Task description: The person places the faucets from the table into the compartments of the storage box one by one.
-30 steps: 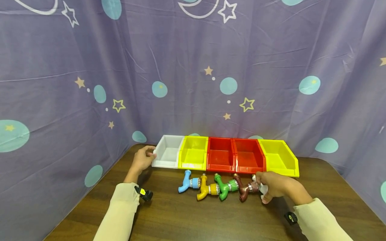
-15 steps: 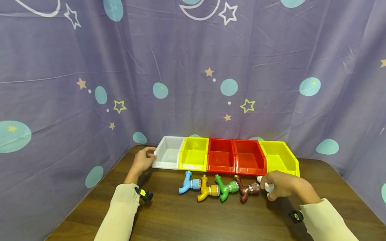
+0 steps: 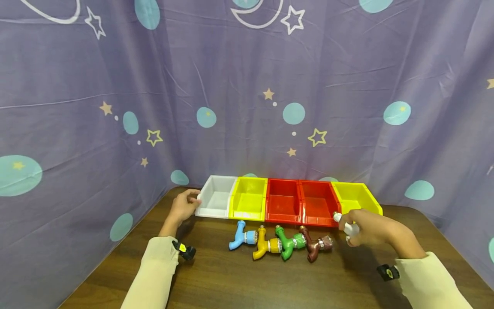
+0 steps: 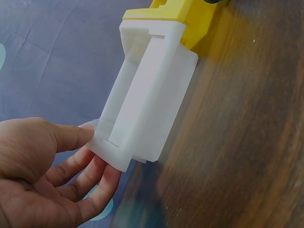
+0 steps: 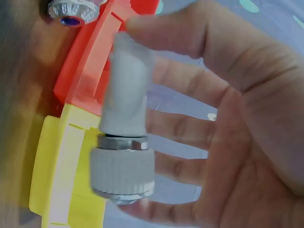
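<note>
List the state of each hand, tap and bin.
Left hand: pinching the white plastic bin
White plastic bin: upright
Right hand: holding the white ribbed-knob tap
White ribbed-knob tap: raised off the wooden table
Blue tap: lying on table
Yellow tap: lying on table
Green tap: lying on table
Brown tap: lying on table
Left yellow plastic bin: upright
Left red plastic bin: upright
Right red plastic bin: upright
Right yellow plastic bin: upright

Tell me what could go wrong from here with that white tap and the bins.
The fingers of the right hand hold the white tap; if it slipped, it might strike the maroon tap nearby.

In the head view, its end overlaps the rightmost red bin, so it could knock that bin's front edge.

The left hand pinches the white bin by its edge; a tug might shift it.
</note>
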A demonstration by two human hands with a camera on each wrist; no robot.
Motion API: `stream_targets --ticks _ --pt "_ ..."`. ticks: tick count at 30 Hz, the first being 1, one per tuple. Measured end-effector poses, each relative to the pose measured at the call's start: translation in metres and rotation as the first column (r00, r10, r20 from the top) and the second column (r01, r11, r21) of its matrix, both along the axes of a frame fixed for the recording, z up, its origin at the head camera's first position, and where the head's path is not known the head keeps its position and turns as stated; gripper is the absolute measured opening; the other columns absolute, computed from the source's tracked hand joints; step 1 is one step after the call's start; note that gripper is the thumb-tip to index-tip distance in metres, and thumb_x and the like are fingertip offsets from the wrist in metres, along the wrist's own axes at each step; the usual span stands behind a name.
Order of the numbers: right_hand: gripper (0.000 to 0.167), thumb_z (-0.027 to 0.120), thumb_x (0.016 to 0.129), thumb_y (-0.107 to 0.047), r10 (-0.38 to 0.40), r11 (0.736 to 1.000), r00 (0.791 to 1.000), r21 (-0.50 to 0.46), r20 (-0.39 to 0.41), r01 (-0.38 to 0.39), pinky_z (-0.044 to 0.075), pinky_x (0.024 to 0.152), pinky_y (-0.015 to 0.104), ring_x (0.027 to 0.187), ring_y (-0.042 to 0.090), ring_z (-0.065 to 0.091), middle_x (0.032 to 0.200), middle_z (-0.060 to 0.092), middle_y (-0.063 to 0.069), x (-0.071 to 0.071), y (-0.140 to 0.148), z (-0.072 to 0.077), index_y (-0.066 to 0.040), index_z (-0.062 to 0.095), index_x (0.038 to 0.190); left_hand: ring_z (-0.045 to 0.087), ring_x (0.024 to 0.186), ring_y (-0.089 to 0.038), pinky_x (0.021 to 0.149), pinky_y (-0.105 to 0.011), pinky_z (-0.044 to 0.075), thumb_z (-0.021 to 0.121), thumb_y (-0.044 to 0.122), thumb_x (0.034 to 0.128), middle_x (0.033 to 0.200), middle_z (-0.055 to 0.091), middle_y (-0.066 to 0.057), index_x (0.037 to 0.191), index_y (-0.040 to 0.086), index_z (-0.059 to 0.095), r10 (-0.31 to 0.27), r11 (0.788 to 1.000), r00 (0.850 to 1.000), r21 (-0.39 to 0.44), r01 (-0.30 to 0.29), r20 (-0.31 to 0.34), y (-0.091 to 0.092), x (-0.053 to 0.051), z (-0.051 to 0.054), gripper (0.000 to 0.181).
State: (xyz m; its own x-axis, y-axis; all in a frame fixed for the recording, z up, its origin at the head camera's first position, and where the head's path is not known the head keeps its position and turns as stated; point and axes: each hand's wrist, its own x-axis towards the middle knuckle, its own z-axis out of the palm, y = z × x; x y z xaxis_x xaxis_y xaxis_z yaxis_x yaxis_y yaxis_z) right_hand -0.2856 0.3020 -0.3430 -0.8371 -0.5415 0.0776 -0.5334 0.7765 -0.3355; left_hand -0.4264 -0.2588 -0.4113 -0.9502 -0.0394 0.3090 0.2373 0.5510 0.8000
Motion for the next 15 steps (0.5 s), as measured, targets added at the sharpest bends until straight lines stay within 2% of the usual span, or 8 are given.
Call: stream_targets --ticks 5,9,15 --pt "0.029 0.082 0.073 -0.007 -0.008 1.000 0.996 0.003 -0.093 0.009 0.049 0.068 0.027 0.081 0.013 0.056 0.087 0.063 -0.009 -0.008 0.004 0.006 -0.023 0.072 0.096 0.069 0.082 -0.028 0.068 -0.037 0.062 0.069 0.000 0.0944 0.101 0.072 -0.024 0.132 -0.002 0.062 -0.006 1.000 1.000 0.007 0.006 0.004 0.000 0.001 0.002 0.038" --pt "0.028 0.084 0.075 -0.013 -0.049 0.998 0.987 0.029 -0.152 0.054 0.048 0.067 0.031 0.084 0.014 0.055 0.092 0.063 -0.008 -0.014 0.007 0.008 -0.023 0.073 0.099 0.070 0.081 -0.028 0.066 -0.034 0.061 0.070 0.000 0.0940 0.101 0.072 -0.024 0.132 -0.002 0.062 -0.004 1.000 1.000 0.007 0.004 0.005 0.000 0.000 0.000 0.038" --pt "0.026 0.082 0.077 -0.017 -0.079 0.994 0.965 0.051 -0.249 0.095 0.040 0.064 0.036 0.088 0.016 0.055 0.096 0.065 -0.008 -0.020 0.014 0.007 -0.026 0.075 0.100 0.068 0.074 -0.023 0.061 -0.028 0.058 0.069 0.000 0.0941 0.098 0.072 -0.021 0.131 -0.002 0.062 0.007 1.000 1.000 -0.004 -0.007 -0.001 -0.002 -0.001 -0.003 0.037"
